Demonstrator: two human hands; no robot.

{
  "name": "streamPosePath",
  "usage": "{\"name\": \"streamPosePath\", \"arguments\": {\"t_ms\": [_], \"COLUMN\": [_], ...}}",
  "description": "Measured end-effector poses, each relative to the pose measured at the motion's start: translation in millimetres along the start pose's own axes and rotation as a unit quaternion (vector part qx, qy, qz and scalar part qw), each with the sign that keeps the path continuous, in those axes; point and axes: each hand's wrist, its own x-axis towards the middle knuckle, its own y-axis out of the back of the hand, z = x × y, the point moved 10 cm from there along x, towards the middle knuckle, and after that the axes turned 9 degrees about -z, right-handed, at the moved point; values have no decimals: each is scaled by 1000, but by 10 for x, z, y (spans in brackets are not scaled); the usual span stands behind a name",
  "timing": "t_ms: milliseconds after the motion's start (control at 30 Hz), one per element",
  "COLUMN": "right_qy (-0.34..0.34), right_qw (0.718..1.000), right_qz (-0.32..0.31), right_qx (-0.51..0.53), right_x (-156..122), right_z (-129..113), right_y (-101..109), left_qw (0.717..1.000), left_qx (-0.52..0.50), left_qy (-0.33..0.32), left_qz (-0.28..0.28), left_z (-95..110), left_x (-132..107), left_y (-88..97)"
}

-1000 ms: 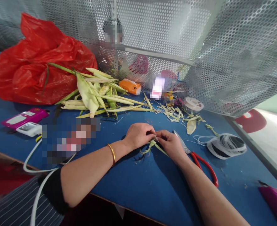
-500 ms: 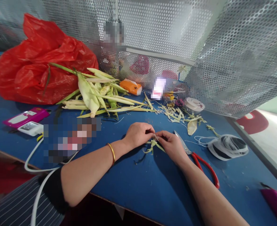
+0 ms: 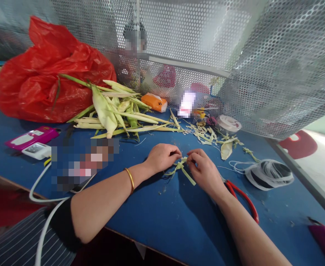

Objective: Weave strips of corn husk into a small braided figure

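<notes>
Pale-green husk strip (image 3: 180, 165) is lying between and just below my left hand (image 3: 162, 157) and right hand (image 3: 206, 170); its knot is looking formed, its loose tails are sticking out untrimmed. Fingertips are curling inward; whether they're pinching anything, I cannot tell.

The left grip (image 3: 163, 158) is seen with its back turned upward, its thumb and fingers being bent closely together. Just beside it, across a narrow gap, the right grip (image 3: 203, 171) is held with curled fingers. Behind the left grip, the left forearm (image 3: 101, 203) is slanted toward a bent elbow (image 3: 80, 231); behind the right grip, the right forearm (image 3: 253, 225) is extended diagonally.
</notes>
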Motion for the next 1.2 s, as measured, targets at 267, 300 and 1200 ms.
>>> {"name": "streamPosePath", "arguments": {"t_ms": [267,300,1200], "right_qy": [-45,-42,-87], "right_qw": [993,994,937], "right_qz": [-102,-96,-78], "right_qx": [-40,-24,329], "right_x": [-48,-46,12], "right_z": [120,101,197], "right_y": [-57,-50,-318], "left_qw": [990,990,953], "left_qx": [100,101,-289], "left_qy": [98,101,13], "left_qz": [-15,-20,-93], "left_z": [-263,-270,-61], "left_x": [9,8,53], "left_y": [-20,-35,-271]}}
